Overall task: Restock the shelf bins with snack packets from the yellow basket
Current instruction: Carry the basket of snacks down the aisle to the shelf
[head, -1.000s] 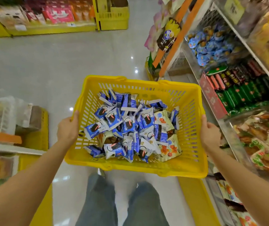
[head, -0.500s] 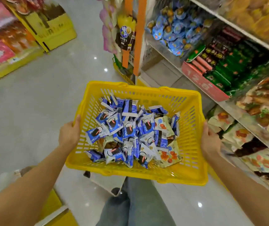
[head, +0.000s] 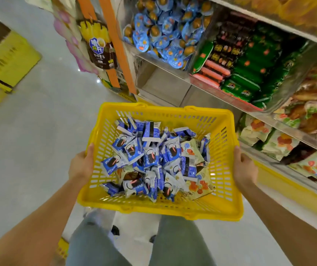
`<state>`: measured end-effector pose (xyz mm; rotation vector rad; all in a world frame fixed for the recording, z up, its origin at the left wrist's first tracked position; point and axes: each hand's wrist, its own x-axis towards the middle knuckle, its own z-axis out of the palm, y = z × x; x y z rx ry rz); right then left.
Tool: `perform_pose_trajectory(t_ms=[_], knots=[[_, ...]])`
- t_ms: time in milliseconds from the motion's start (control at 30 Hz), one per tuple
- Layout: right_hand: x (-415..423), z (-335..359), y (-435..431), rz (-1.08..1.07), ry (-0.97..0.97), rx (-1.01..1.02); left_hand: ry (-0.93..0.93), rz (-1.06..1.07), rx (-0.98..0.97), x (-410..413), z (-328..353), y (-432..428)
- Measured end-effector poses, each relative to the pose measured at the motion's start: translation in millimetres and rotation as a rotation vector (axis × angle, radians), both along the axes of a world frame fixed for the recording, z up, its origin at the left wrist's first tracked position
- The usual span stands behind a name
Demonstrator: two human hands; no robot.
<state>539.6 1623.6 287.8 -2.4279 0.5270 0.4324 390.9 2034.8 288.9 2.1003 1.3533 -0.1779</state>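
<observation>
Now yellow basket gripped between left hand, right hand; packets inside.

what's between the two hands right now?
Head view: the yellow basket spans the gap, left hand and right hand gripping its side rims. Inside lies a heap of blue snack packets plus a few pale packets.

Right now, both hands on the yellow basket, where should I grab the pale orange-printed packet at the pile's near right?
Probably best to pinch the pale packet by its near right edge, coming down from the right. It lies roughly flat, that edge clear of the blue packets, and the right hand is closest, though it must first let go of the yellow basket.
</observation>
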Motion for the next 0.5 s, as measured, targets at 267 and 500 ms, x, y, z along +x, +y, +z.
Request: perform_pose_trajectory(t_ms=[267, 500], knots=[[-24, -23, 34, -0.160, 0.021, 0.017, 0.069, -0.215, -0.069, 40, -40, 52], [-46, -70, 76, -0.293, 0.014, -0.060, 0.108, -0.379, -0.107, 74, -97, 103]])
